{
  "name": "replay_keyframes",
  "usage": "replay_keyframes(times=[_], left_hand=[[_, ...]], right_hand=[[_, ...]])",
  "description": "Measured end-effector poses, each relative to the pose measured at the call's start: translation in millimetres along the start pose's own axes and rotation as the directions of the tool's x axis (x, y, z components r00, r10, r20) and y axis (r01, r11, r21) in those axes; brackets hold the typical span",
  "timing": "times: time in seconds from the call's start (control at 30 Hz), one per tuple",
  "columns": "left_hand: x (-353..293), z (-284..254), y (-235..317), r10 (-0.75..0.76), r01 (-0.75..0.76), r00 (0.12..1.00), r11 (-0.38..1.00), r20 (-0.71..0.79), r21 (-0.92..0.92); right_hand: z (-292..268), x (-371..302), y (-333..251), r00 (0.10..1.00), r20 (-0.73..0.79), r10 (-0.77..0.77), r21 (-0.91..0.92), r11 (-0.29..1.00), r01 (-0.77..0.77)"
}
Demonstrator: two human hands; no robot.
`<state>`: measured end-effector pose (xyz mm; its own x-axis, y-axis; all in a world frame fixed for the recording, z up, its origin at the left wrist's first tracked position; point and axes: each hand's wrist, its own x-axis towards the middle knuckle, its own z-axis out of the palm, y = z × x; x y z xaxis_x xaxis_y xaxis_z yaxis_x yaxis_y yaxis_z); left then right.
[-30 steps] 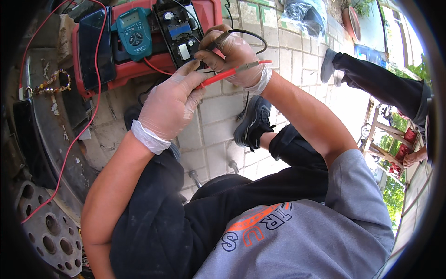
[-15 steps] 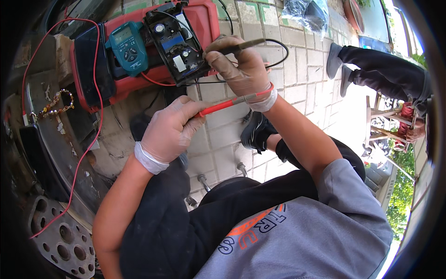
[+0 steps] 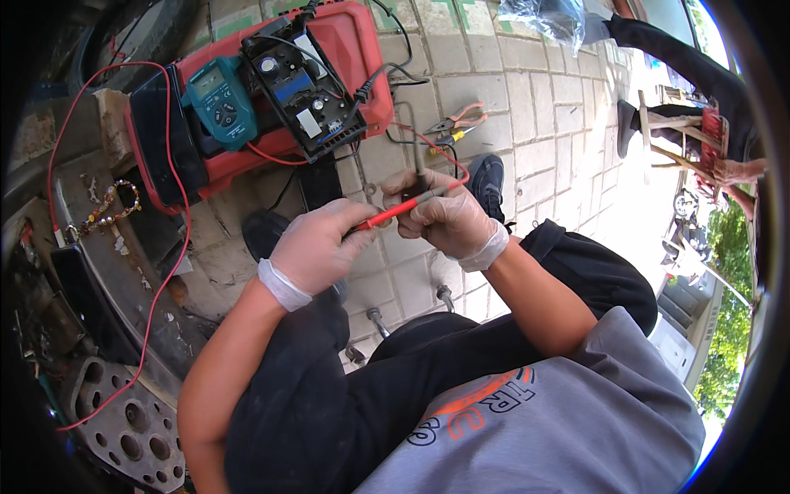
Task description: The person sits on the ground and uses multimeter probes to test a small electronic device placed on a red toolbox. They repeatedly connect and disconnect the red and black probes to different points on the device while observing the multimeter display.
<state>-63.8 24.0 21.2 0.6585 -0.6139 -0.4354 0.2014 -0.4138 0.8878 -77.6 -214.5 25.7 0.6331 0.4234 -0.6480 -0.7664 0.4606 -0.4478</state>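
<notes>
A red test probe [image 3: 387, 215] runs between my two gloved hands. My left hand [image 3: 317, 244] is closed round one end of it. At the other end, where the cable leaves, my right hand [image 3: 448, 218] grips the same probe. A dark probe [image 3: 420, 181] also sticks up from the right hand's fingers, partly hidden by them. Beyond my hands, a teal multimeter [image 3: 220, 103] with a small display lies beside an open black housing with a circuit board [image 3: 300, 86]. Both rest on a red toolbox [image 3: 372, 82].
Pliers [image 3: 457, 118] and a yellow-handled screwdriver [image 3: 453, 138] lie on the paving right of the toolbox. A dark phone [image 3: 164, 136] rests at its left. A perforated metal plate [image 3: 132, 428] and beaded bracelet [image 3: 111, 206] are further left. Another person stands by a wooden chair [image 3: 687, 136].
My right hand has drawn back from beside the circuit board toward my left hand and now grips the red probe's cable end. The other person's legs have shifted.
</notes>
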Motion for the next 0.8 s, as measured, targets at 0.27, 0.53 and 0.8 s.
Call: replay_keyframes(times=[0.27, 0.53, 0.8], left_hand=[[12, -4, -2, -0.184, 0.185, 0.979, 0.983, -0.092, 0.008], [19, -6, 4, 0.118, -0.183, 0.677, 0.983, -0.726, -0.011], [34, -12, 3, 0.380, 0.011, 0.644, 0.863, -0.664, 0.506]], right_hand=[[-28, 4, 10, 0.956, -0.214, 0.202, -0.174, 0.955, -0.241], [-15, -43, 43, 0.620, -0.371, 0.691, 0.285, 0.721, -0.632], [42, -30, 1, 0.993, -0.030, -0.115, -0.147, 0.983, 0.109]])
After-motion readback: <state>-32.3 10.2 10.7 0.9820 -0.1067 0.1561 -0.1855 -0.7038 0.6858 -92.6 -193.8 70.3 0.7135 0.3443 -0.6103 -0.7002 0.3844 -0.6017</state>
